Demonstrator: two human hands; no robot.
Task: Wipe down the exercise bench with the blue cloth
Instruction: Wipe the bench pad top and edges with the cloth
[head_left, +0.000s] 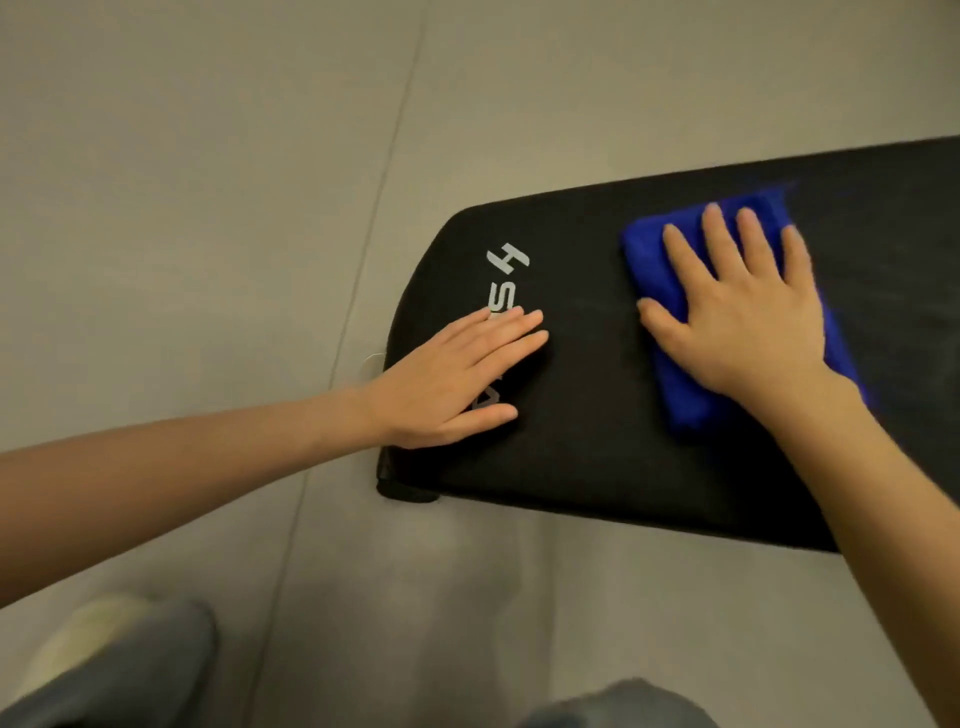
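The right grip (748, 312) lies flat, fingers spread, pressing the folded blue cloth (644, 260) onto the black exercise bench (597, 441) near its far edge. The left grip (457, 374), fingers straight and together, rests flat by the bench's rounded end, partly over white lettering (508, 258).

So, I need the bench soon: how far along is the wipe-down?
Done: no wiped area is tellable. In hand: right hand presses the blue cloth flat on the bench. Left, probably: the logo end under the resting left hand, and whatever runs off-frame.
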